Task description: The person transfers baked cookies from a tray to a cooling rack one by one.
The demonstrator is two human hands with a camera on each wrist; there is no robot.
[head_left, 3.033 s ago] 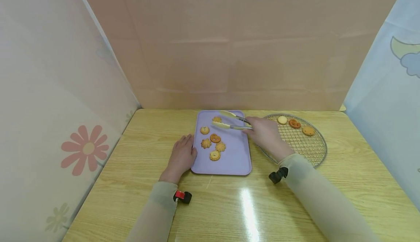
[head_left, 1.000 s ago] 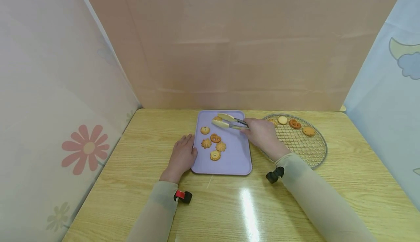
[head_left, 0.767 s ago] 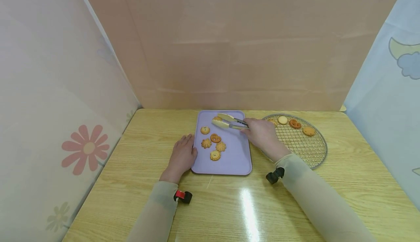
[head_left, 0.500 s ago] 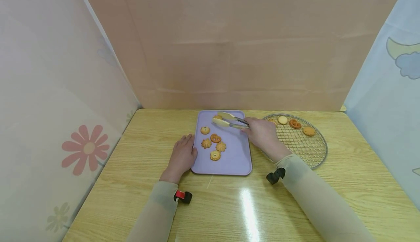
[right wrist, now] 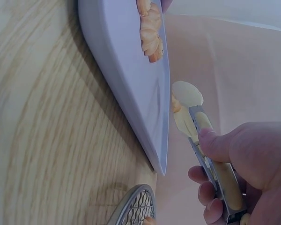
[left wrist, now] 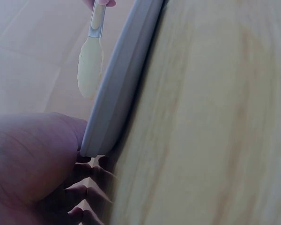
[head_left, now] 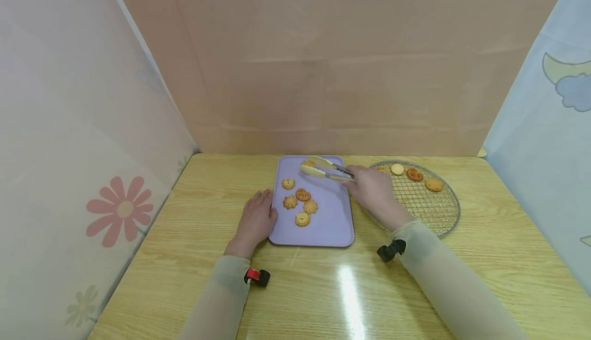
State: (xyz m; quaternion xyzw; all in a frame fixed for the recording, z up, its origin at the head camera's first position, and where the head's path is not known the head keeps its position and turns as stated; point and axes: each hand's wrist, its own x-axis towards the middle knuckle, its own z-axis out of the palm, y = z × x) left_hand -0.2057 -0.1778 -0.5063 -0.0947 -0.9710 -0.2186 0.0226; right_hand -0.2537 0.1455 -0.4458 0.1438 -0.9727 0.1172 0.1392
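My right hand grips a pair of metal tongs with cream-coloured tips. Between the tips sits a golden cookie, mostly hidden by them, over the far part of a lilac tray. The right wrist view shows the cookie's edge between the tips, off the tray. Nearer on the tray lie a pretzel-shaped cookie, a round cookie with a small mark and several others. My left hand rests at the tray's left edge, its thumb against the rim and its fingers extended on the table.
To the right of the tray stands a round wire cooling rack, partly behind my right hand. Along its far side lie a pale round cookie, a pretzel-shaped cookie, an oval cookie and another partly hidden one. A brown backdrop rises behind the table.
The tongs' tips have come down, closed round the far cookie and shifted it slightly up and right. My left hand and the other cookies have stayed put.
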